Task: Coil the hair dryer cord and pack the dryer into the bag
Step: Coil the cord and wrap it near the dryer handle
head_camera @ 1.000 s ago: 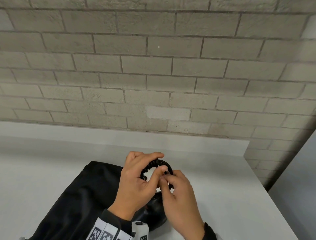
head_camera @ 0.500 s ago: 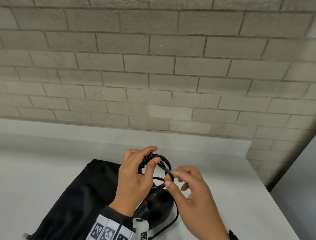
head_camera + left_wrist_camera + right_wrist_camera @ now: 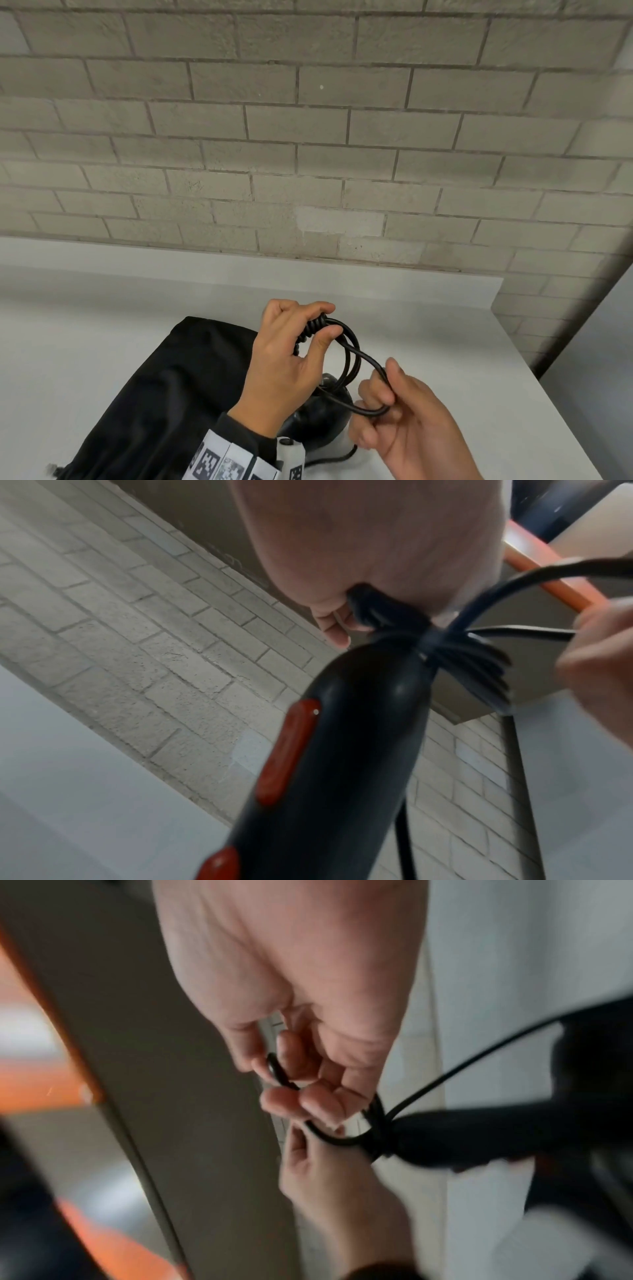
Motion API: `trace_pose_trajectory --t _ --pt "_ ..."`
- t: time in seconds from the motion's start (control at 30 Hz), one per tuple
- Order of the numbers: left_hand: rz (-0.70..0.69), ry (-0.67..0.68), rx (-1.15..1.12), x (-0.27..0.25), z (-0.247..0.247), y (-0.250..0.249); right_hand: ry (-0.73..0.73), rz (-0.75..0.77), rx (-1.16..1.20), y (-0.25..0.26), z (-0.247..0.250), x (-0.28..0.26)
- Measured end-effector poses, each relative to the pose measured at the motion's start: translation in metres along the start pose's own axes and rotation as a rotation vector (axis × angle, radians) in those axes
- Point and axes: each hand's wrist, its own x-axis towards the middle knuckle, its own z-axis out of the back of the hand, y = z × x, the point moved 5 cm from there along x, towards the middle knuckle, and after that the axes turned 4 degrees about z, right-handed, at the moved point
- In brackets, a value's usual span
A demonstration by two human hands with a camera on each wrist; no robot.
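The black hair dryer (image 3: 320, 416) rests on the white table (image 3: 102, 325), mostly hidden under my hands; its handle with red buttons (image 3: 329, 764) fills the left wrist view. My left hand (image 3: 291, 353) grips the cord turns (image 3: 313, 329) wound at the handle's end. Loops of black cord (image 3: 352, 356) run from there to my right hand (image 3: 394, 411), whose curled fingers hold a loop (image 3: 284, 1083). The black bag (image 3: 164, 394) lies flat to the left of the dryer.
A grey brick wall (image 3: 308, 137) stands behind the table. The table's right edge (image 3: 534, 377) drops off near my right hand. A loose stretch of cord (image 3: 329, 460) trails on the table below the dryer.
My right hand has pulled away from the left, down and to the right, drawing a cord loop out with it. The left hand kept its hold on the wound turns.
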Motion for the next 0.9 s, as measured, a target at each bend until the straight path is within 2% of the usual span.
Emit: trace_pose_trajectory --t 0.07,0.13,0.2,0.33,0.4,0.47,0.53,0.6,0.67,0.77,0.8,0.83,0.87,0.9 --pt "0.011 -0.007 -0.007 0.001 -0.001 0.0 0.006 0.154 -0.404 0.001 0.005 -0.003" --pt "0.031 -0.026 -0.015 0.002 0.001 0.002 0.022 0.311 -0.628 -0.004 0.006 -0.004" --pt "0.031 -0.027 -0.014 0.003 0.003 0.004 0.023 0.348 -0.62 -0.012 0.007 -0.006" --pt "0.018 -0.022 -0.017 0.002 0.004 0.003 -0.043 0.324 -0.466 -0.018 0.01 -0.009" --pt "0.022 -0.028 -0.019 0.002 0.005 0.005 -0.069 0.317 -0.299 -0.017 0.015 -0.011" --pt "0.04 -0.036 -0.018 0.002 0.006 0.008 -0.067 0.196 -0.099 -0.018 0.017 -0.014" --pt "0.052 -0.033 -0.015 0.004 0.007 0.01 -0.059 0.087 -0.016 -0.021 0.022 -0.017" --pt "0.053 -0.025 -0.015 0.004 0.007 0.011 -0.024 0.017 -0.168 -0.023 0.029 -0.02" --pt "0.043 -0.013 -0.02 0.004 0.006 0.009 0.05 -0.027 -0.442 -0.025 0.032 -0.023" --pt "0.07 -0.034 -0.02 0.006 0.01 0.014 0.092 0.044 -0.784 -0.018 0.037 -0.029" --pt "0.103 -0.046 -0.024 0.007 0.012 0.018 0.033 0.052 -0.799 -0.015 0.038 -0.029" --pt "0.122 -0.049 -0.027 0.009 0.013 0.021 -0.029 0.016 -0.713 -0.016 0.049 -0.032" --pt "0.121 -0.044 -0.024 0.01 0.012 0.022 -0.054 0.062 -0.554 -0.024 0.062 -0.04" --pt "0.107 -0.035 -0.018 0.011 0.011 0.022 0.029 0.104 -0.335 -0.014 0.065 -0.044"
